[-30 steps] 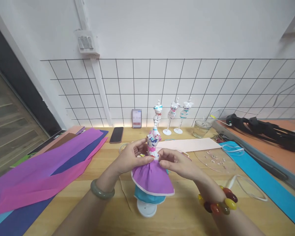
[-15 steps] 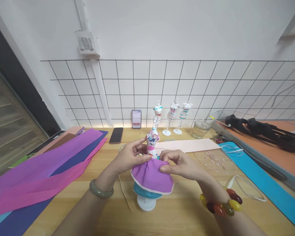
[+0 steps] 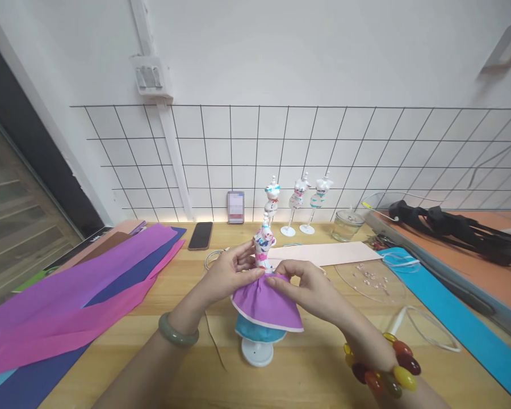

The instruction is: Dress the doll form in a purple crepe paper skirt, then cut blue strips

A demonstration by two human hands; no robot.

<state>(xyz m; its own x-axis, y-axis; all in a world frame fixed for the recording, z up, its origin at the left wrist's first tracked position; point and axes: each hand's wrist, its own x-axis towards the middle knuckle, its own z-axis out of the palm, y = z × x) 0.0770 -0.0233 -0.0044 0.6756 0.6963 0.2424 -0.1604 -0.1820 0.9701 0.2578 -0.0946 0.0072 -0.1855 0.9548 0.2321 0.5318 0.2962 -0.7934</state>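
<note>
A small painted dress-form mannequin [image 3: 263, 244] stands on its white round base [image 3: 258, 353] in front of me. Around its waist lies a purple fabric skirt [image 3: 266, 309] with a pale trim, gathered at the top, over a blue skirt layer [image 3: 259, 329]. My left hand [image 3: 234, 272] is closed at the left of the waist, its thumb pressing the top edge of the purple skirt. At the right of the waist, my right hand [image 3: 304, 284] pinches the purple cloth between thumb and fingers. The fingertips behind the mannequin are partly hidden.
Several coloured fabric sheets [image 3: 111, 284] lie at left. A dark phone [image 3: 200, 236], a propped phone [image 3: 235, 207], small mannequins [image 3: 298, 196] and a glass jar [image 3: 348, 225] stand behind. Right are a pale strip [image 3: 344, 253], beads [image 3: 370, 278], a blue strip [image 3: 451, 318] and white cord [image 3: 434, 329].
My right thumb has moved left, closer to the waist centre, drawing the purple cloth into more gathers. The skirt and base have shifted slightly right; my left hand keeps its place.
</note>
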